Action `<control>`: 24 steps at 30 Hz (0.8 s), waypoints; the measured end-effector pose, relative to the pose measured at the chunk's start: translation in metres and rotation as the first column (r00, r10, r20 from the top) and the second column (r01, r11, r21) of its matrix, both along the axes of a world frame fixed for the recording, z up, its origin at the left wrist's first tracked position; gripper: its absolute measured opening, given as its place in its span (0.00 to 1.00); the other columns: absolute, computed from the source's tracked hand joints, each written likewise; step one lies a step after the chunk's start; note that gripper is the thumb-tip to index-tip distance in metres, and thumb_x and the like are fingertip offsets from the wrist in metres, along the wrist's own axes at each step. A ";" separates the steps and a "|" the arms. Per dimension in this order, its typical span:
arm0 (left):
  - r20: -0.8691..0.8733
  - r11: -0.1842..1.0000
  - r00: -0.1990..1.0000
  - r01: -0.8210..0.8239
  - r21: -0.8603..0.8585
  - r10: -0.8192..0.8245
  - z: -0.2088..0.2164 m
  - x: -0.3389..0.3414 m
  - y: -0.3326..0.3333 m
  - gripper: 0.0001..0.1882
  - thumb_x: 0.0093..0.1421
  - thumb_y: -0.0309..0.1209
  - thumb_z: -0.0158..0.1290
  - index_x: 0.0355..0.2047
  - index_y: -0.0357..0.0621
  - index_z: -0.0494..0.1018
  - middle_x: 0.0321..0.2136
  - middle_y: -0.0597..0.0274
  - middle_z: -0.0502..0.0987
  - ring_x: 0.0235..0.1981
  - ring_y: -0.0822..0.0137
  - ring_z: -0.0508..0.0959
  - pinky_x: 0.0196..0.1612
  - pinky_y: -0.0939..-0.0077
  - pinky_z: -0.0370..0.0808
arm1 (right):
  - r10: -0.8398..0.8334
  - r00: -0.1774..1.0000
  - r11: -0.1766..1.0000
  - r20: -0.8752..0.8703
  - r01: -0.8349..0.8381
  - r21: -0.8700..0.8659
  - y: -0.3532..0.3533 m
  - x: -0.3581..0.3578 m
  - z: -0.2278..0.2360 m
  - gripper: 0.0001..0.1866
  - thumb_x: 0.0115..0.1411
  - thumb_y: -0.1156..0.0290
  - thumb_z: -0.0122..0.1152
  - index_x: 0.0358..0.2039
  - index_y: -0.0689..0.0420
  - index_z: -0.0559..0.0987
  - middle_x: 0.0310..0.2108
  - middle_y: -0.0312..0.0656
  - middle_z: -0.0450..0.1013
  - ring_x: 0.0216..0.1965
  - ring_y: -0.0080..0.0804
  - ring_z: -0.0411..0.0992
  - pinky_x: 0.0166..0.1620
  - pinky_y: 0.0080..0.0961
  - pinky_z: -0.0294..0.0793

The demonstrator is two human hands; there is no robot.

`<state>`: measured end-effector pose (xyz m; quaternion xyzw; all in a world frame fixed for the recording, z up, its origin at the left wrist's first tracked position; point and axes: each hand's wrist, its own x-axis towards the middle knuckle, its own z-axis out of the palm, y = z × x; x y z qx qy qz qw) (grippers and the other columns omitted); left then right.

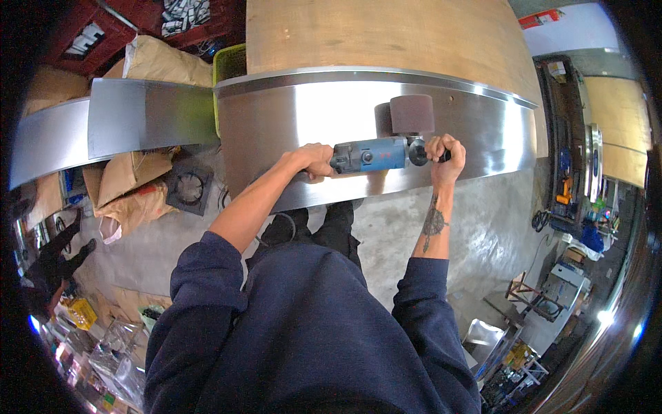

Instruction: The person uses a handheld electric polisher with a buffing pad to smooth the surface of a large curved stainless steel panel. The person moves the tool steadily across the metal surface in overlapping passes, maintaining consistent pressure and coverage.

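A blue and grey power sander (378, 154) lies crosswise in front of me, held in both hands. My left hand (314, 159) is closed round its rear grip at the left end. My right hand (445, 156) is wrapped round the black side handle at the other end. From the tool's right part a brownish abrasive drum (412, 114) sticks out away from me. It is over a long shiny metal sheet (258, 131), and its dark reflection shows beside it. Whether the drum touches the sheet or spins I cannot tell.
A wooden board (386, 34) spans the bench behind the metal sheet's raised far edge. More metal panels (148, 114) rest at the left, over cardboard and a paper sack. A black fan-like round thing (189, 188) stands on the floor. Shelving and tools (565, 186) line the right.
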<state>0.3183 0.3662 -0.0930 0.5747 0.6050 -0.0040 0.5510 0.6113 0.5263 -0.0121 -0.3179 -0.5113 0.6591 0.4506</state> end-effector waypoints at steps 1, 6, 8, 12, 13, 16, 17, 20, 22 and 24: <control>-0.017 1.000 1.000 0.014 -0.008 -0.014 0.002 -0.002 -0.003 0.15 0.52 0.37 0.62 0.24 0.33 0.81 0.20 0.51 0.83 0.23 0.59 0.86 0.29 0.61 0.82 | -0.006 1.000 1.000 0.000 0.006 -0.009 -0.004 -0.003 0.000 0.18 0.64 0.69 0.48 0.15 0.58 0.67 0.13 0.42 0.62 0.16 0.31 0.58 0.26 0.31 0.61; -0.048 0.999 0.997 0.052 -0.009 -0.052 0.008 -0.023 -0.025 0.16 0.54 0.38 0.62 0.24 0.33 0.81 0.20 0.50 0.83 0.23 0.58 0.85 0.30 0.60 0.81 | 0.008 1.000 1.000 -0.024 -0.007 0.012 -0.021 -0.020 -0.008 0.19 0.65 0.69 0.48 0.16 0.59 0.67 0.13 0.42 0.62 0.16 0.31 0.60 0.26 0.31 0.62; -0.037 1.000 0.999 0.018 0.015 -0.017 -0.006 -0.033 -0.037 0.19 0.56 0.42 0.63 0.21 0.35 0.81 0.20 0.52 0.83 0.22 0.61 0.84 0.28 0.64 0.79 | 0.024 0.999 1.000 -0.022 -0.024 0.009 -0.029 -0.031 -0.006 0.19 0.65 0.69 0.48 0.16 0.59 0.68 0.13 0.42 0.63 0.17 0.31 0.60 0.26 0.31 0.62; -0.007 1.000 1.000 -0.009 -0.003 0.009 0.000 -0.054 -0.058 0.17 0.54 0.38 0.61 0.19 0.35 0.80 0.19 0.52 0.83 0.21 0.61 0.84 0.26 0.62 0.78 | 0.019 0.999 1.000 0.045 -0.019 -0.001 -0.054 -0.056 0.004 0.20 0.64 0.68 0.49 0.15 0.60 0.67 0.13 0.44 0.65 0.17 0.31 0.61 0.26 0.31 0.62; -0.004 1.000 1.000 0.003 0.010 -0.003 0.000 -0.060 -0.064 0.16 0.54 0.37 0.61 0.18 0.35 0.79 0.19 0.52 0.82 0.21 0.61 0.84 0.26 0.62 0.78 | 0.025 0.999 1.000 0.024 -0.024 -0.006 -0.060 -0.062 0.005 0.20 0.64 0.68 0.50 0.15 0.60 0.68 0.13 0.43 0.65 0.17 0.31 0.61 0.26 0.31 0.62; -0.032 1.000 0.999 0.025 -0.008 -0.025 0.002 -0.077 -0.081 0.15 0.53 0.36 0.61 0.26 0.32 0.79 0.21 0.48 0.83 0.25 0.55 0.86 0.31 0.57 0.80 | 0.054 0.999 0.998 0.007 -0.053 -0.036 -0.079 -0.077 0.010 0.19 0.63 0.69 0.50 0.15 0.61 0.68 0.13 0.43 0.65 0.17 0.31 0.61 0.26 0.31 0.61; -0.047 0.999 0.998 0.029 -0.025 -0.030 0.003 -0.082 -0.087 0.16 0.53 0.36 0.62 0.29 0.31 0.79 0.23 0.46 0.84 0.28 0.53 0.87 0.34 0.55 0.81 | 0.051 0.999 0.997 0.003 -0.051 -0.056 -0.083 -0.081 0.008 0.19 0.62 0.69 0.50 0.15 0.61 0.69 0.13 0.43 0.65 0.17 0.30 0.60 0.25 0.31 0.61; -0.033 0.999 0.998 0.046 0.025 -0.045 0.001 -0.096 -0.104 0.17 0.52 0.36 0.63 0.32 0.31 0.79 0.23 0.45 0.84 0.29 0.50 0.87 0.35 0.54 0.81 | 0.059 0.998 0.998 0.019 -0.059 -0.014 -0.098 -0.093 0.009 0.18 0.62 0.70 0.49 0.15 0.62 0.70 0.14 0.43 0.65 0.17 0.30 0.60 0.24 0.31 0.61; -0.038 1.000 0.999 0.023 0.014 -0.023 -0.001 -0.104 -0.115 0.18 0.51 0.36 0.63 0.32 0.30 0.78 0.24 0.43 0.84 0.31 0.48 0.87 0.37 0.52 0.81 | 0.073 0.997 0.997 0.032 -0.072 -0.033 -0.107 -0.103 0.012 0.18 0.62 0.70 0.49 0.15 0.62 0.70 0.14 0.43 0.65 0.17 0.28 0.60 0.24 0.29 0.61; -0.056 1.000 0.998 0.005 0.021 -0.003 -0.002 -0.111 -0.127 0.19 0.50 0.37 0.63 0.33 0.30 0.78 0.26 0.41 0.84 0.33 0.45 0.87 0.38 0.50 0.81 | 0.076 0.996 0.996 0.045 -0.074 -0.045 -0.116 -0.112 0.014 0.18 0.62 0.70 0.49 0.15 0.62 0.70 0.14 0.43 0.65 0.17 0.28 0.60 0.24 0.29 0.60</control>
